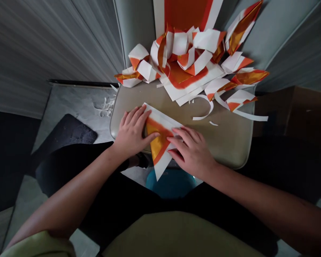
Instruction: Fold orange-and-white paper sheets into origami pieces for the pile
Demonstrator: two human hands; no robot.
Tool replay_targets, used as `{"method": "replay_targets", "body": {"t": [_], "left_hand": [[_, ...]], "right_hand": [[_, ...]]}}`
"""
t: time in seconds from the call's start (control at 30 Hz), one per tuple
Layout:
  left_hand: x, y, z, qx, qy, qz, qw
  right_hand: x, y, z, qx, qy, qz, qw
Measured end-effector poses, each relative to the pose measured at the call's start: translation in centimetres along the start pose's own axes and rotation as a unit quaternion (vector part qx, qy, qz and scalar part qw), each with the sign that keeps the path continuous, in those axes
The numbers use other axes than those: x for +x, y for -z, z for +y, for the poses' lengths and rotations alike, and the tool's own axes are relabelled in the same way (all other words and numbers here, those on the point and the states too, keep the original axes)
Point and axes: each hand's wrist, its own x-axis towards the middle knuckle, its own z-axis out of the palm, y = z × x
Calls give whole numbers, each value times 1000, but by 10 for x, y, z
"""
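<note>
A folded sheet of white paper with orange and gold print (160, 141) lies at the near edge of a beige chair seat (230, 139), its pointed corner hanging over the edge. My left hand (132, 132) rests flat on the sheet's left part, fingers stretched out and pressing down. My right hand (191, 150) lies flat on its right part, fingers spread toward the left hand. Neither hand grips anything; both press on the paper.
A heap of folded and cut white-orange-gold paper pieces (192, 60) covers the back of the seat, with thin white strips (205, 107) in front. Paper scraps (105, 107) litter the floor at left. A blue round object (171, 184) sits below the seat edge.
</note>
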Motion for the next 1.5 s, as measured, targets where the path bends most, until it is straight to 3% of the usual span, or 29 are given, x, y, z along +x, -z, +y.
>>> {"method": "replay_targets", "body": {"t": [0.2, 0.37, 0.47, 0.57, 0.67, 1.1, 1.23, 1.5], "left_hand": [[11, 7, -7, 33, 44, -28, 998], [17, 8, -2, 52, 36, 20, 998], [23, 9, 2, 38, -17, 20, 999], [26, 9, 6, 6, -95, -32, 995], [24, 8, 10, -6, -118, -40, 992], [16, 7, 6, -88, -81, 26, 993], [19, 7, 9, -113, -57, 23, 992], [23, 9, 19, -34, -50, 8, 998]], "right_hand": [[3, 2, 3, 20, -9, -2, 1000], [4, 2, 5, 27, -12, -3, 1000], [8, 1, 10, 25, -7, 9, 1000], [15, 1, 20, 24, 0, 14, 1000], [20, 1, 29, 26, -5, 19, 999], [19, 1, 27, -2, -35, 23, 999], [19, 0, 26, -7, -35, 30, 999], [18, 0, 27, 13, -39, 33, 999]]}}
